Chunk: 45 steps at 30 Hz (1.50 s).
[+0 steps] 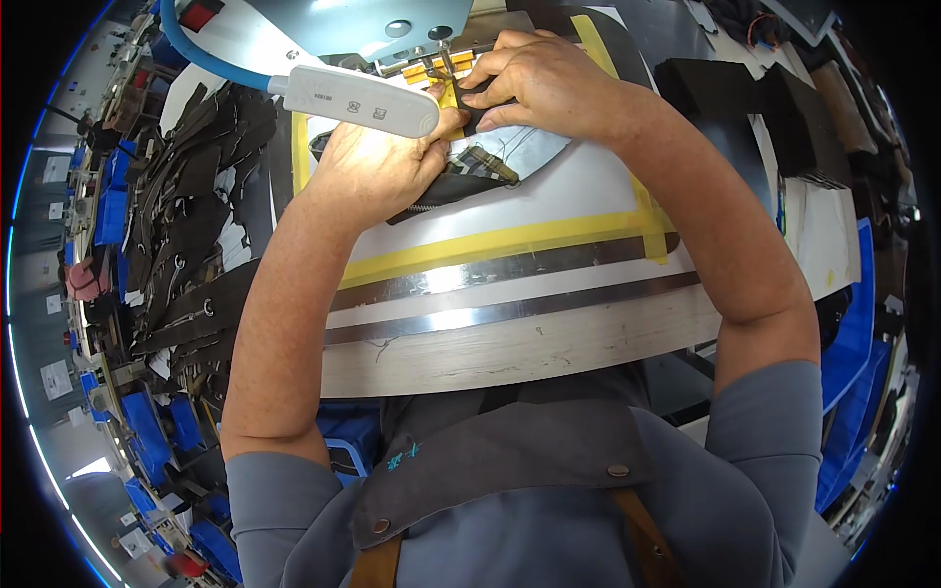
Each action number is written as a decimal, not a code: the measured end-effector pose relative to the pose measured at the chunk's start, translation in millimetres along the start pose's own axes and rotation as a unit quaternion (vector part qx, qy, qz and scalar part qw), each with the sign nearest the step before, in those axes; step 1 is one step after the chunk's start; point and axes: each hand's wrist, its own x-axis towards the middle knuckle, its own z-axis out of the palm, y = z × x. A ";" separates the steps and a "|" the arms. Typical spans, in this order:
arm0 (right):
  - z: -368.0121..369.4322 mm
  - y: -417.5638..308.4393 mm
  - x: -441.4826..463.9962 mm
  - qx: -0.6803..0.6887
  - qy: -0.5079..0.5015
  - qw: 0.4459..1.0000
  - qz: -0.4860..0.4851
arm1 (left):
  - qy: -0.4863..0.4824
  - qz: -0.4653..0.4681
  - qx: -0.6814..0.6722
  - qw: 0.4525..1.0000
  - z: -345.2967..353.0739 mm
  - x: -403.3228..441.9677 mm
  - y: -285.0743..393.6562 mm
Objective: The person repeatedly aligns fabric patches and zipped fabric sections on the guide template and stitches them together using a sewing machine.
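A garment piece [470, 186] of dark cloth lies under my hands at the sewing machine's presser foot [443, 61]. It shows a plaid patch, a pale lining and a metal zipper along its lower edge. My left hand [382, 167] is closed on its left side, thumb and forefinger together near the foot; a white lamp head [363, 100] hides part of that hand. From the right, my right hand [544, 83] bends its fingers and thumb onto the dark cloth just beside the foot. The fingertips of both hands are close together.
Yellow tape [500, 240] frames the white work surface. Many dark cloth pieces with zippers [196, 196] hang in a heap at the left. Black folded stacks [804, 122] lie at the right, above a blue bin [858, 323]. The lamp's blue flexible neck [211, 64] arches overhead.
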 end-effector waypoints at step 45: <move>-2.6 24.3 45.1 -0.081 -0.109 0.981 0.139 | 0.204 0.042 0.015 0.978 11.7 -28.5 3.9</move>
